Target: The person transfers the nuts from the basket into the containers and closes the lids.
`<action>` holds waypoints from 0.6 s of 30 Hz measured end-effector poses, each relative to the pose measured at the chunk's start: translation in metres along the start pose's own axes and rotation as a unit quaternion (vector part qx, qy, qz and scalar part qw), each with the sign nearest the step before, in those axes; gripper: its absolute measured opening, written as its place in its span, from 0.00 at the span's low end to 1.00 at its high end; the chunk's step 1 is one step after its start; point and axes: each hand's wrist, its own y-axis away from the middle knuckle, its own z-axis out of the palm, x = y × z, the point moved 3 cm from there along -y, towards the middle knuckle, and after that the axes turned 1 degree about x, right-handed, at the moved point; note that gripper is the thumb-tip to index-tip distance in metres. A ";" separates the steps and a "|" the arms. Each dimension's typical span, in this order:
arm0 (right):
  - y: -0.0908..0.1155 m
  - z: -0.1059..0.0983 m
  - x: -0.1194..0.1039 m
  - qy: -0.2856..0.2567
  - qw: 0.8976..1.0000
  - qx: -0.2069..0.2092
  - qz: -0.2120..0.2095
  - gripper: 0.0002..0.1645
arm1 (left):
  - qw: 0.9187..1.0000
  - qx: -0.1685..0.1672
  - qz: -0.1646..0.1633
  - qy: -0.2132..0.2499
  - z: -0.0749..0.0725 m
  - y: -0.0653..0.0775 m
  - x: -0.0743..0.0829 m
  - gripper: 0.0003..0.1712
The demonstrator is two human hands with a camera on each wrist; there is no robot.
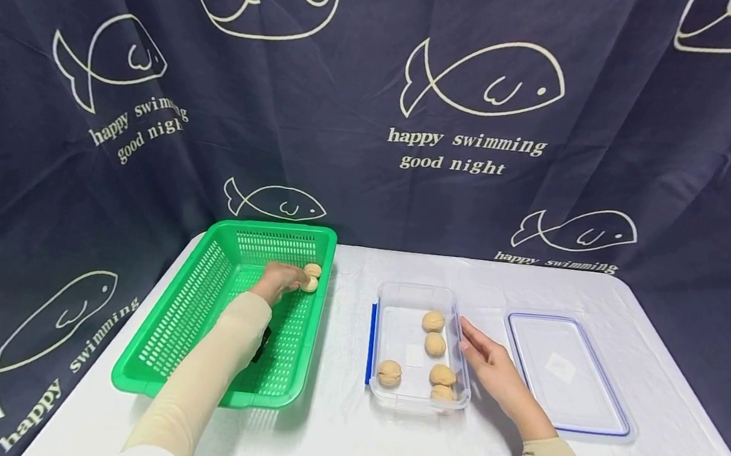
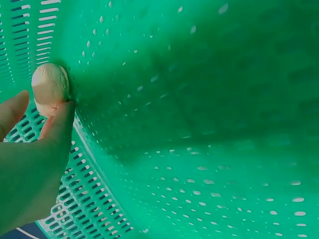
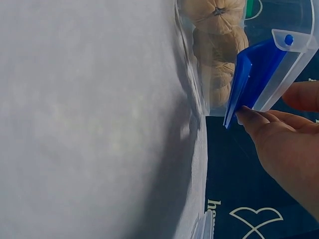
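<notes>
My left hand [image 1: 281, 279] reaches into the green basket [image 1: 313, 350], at two walnuts [image 1: 309, 285] by its right wall. In the left wrist view, the fingertips touch a walnut [image 2: 49, 82], while the thumb [image 2: 14, 112] stays a little apart from it. On the right, my right hand [image 1: 492, 366] lies along the right side of a clear plastic box [image 1: 396, 397] holding several walnuts [image 1: 435, 344]. From the right wrist, its fingers are seen touching the box's blue latch flap [image 3: 251, 74], which hangs outward. Part of the left fingers is hidden behind the hand.
A clear lid [image 1: 566, 371] with a blue seal lies flat on the table, right of the box. White cloth [image 1: 335, 435] covers the table. A dark curtain [image 1: 358, 174] with fish drawings hangs behind. The basket's raised walls surround my left hand.
</notes>
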 end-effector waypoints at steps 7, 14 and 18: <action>0.000 0.000 0.000 0.003 1.000 0.001 -0.001 0.31 | 0.998 -0.021 0.007 -0.065 0.000 0.008 0.000 0.23; 0.000 0.000 0.001 0.000 1.000 0.001 -0.002 0.30 | 0.993 0.000 0.029 -0.111 0.002 -0.004 -0.004 0.21; 0.000 0.000 0.001 -0.003 1.000 0.001 0.001 0.31 | 0.990 0.006 0.069 -0.121 0.002 -0.019 -0.011 0.19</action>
